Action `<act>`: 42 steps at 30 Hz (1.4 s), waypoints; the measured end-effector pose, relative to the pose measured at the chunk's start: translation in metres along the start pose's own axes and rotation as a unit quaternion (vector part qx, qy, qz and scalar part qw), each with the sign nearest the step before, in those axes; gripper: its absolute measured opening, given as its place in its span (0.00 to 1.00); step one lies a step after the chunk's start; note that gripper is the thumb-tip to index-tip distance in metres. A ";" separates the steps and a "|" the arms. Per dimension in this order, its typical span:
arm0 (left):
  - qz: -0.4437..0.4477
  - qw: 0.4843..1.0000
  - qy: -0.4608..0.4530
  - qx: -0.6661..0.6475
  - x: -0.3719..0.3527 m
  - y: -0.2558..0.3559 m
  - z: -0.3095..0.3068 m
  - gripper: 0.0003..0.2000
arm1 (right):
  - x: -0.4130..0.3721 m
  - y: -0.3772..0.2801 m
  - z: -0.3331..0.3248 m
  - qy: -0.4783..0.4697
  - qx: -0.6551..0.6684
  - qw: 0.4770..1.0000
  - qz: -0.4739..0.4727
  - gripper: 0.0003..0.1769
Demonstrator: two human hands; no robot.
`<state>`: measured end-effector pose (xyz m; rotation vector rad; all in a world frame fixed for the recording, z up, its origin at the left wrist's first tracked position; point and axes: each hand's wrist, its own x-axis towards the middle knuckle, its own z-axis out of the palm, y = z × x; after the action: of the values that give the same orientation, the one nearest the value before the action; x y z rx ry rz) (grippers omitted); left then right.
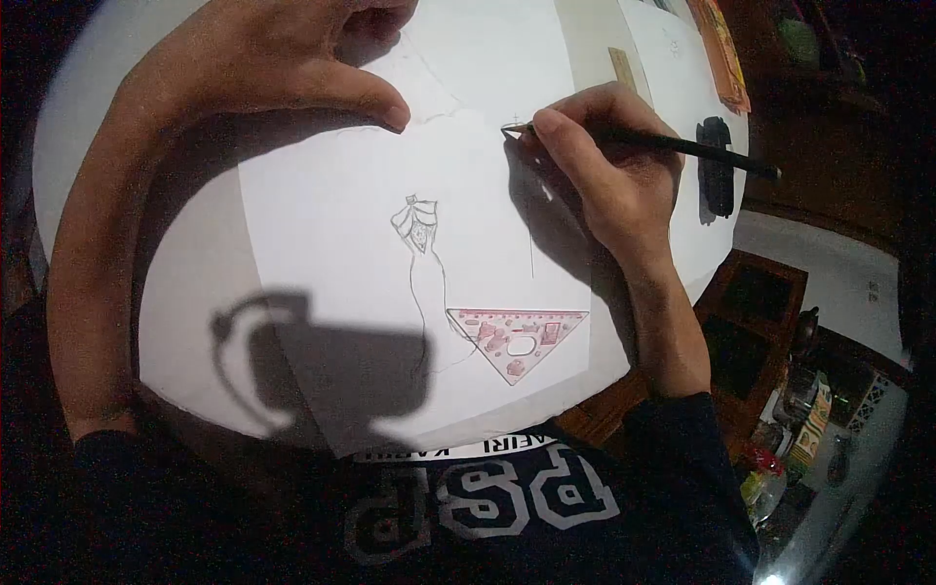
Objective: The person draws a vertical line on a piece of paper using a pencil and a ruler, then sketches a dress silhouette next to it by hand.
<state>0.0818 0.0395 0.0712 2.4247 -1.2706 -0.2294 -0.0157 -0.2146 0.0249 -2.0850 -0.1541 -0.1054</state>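
Note:
Between the fingers of my right hand [619, 180] is a dark pencil [673, 144], its tip touching the white paper [331, 214] beside a small faint mark. A thin vertical line runs down the sheet below that hand. My left hand [263, 63] lies at the upper left over the sheet, thumb stretched out away from the fingers; the top frame edge cuts off part of it. Midway between me and the hands is a pencil drawing of a long fitted dress [421, 229]. A pink patterned set square [478, 327] overlaps the dress's lower right.
On the rounded white table [185, 351] lie a black oblong object [717, 166], an orange packet [726, 58] and a small tan strip [621, 68]. A dark shadow covers the paper's lower left. Lower right, packets [807, 434] sit on another surface.

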 end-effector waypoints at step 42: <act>0.009 1.000 0.009 0.017 0.001 -0.006 0.003 0.27 | 0.001 -0.001 -0.003 -0.012 -0.016 1.000 -0.018 0.04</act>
<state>0.0861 0.0410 0.0657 2.4363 -1.2980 -0.1809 -0.0150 -0.2167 0.0279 -2.1173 -0.2053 -0.1064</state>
